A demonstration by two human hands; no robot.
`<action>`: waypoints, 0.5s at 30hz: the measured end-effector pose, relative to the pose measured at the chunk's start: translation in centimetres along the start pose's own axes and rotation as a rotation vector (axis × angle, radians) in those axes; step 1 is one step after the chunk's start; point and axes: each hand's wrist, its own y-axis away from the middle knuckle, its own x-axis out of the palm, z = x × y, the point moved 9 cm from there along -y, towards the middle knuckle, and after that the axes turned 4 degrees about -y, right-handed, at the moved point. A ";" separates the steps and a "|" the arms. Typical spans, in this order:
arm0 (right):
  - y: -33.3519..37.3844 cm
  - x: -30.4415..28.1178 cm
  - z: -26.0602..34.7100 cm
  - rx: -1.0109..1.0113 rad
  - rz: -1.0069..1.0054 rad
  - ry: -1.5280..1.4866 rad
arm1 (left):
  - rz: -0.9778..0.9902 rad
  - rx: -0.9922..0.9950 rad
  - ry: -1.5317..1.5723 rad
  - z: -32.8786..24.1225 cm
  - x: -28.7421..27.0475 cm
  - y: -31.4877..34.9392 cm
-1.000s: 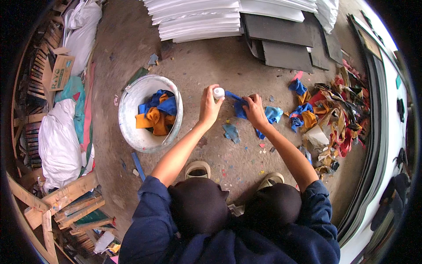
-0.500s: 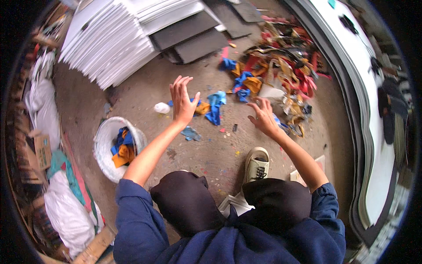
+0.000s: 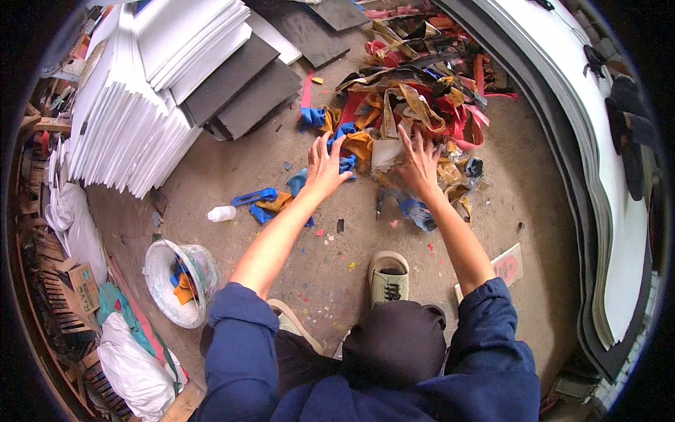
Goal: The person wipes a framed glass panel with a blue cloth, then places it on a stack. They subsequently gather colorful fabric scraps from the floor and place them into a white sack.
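As left hand (image 3: 325,171) and right hand (image 3: 420,167) splay open beside it, the scrap pile (image 3: 416,102) sprawls.
Tangled red, gold, blue.

One large scrap pile (image 3: 415,112), one bucket (image 3: 204,273), one bottle (image 3: 222,214), two shoes (image 3: 389,288)

Setting: a workshop, by appearance. Evidence: bare, color-flecked floor (image 3: 330,281); tall stack of white sheets (image 3: 133,119); dark panels (image 3: 235,81) beside it; loose heap of colored scraps (image 3: 429,88); smeared bucket (image 3: 204,271).
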 end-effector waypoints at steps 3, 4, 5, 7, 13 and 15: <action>-0.9 0.2 -0.4 -0.035 -0.059 0.029 | -0.004 -0.096 0.031 -0.4 1.9 -1.1; -1.0 0.6 -0.9 -0.042 -0.059 0.014 | -0.003 -0.123 0.047 -0.4 2.4 -1.2; -1.2 0.6 -1.2 -0.049 -0.063 -0.002 | -0.027 -0.143 0.047 -0.3 2.4 -1.4; -1.1 0.1 -1.5 -0.077 -0.123 -0.051 | -0.075 -0.181 0.048 0.0 2.5 -1.7; -1.0 -3.1 -0.6 -0.215 -0.329 -0.031 | -0.294 -0.211 0.305 2.4 0.9 -2.2; -0.7 -4.7 -1.3 -0.207 -0.372 -0.027 | -0.276 -0.235 0.366 2.6 0.2 -2.5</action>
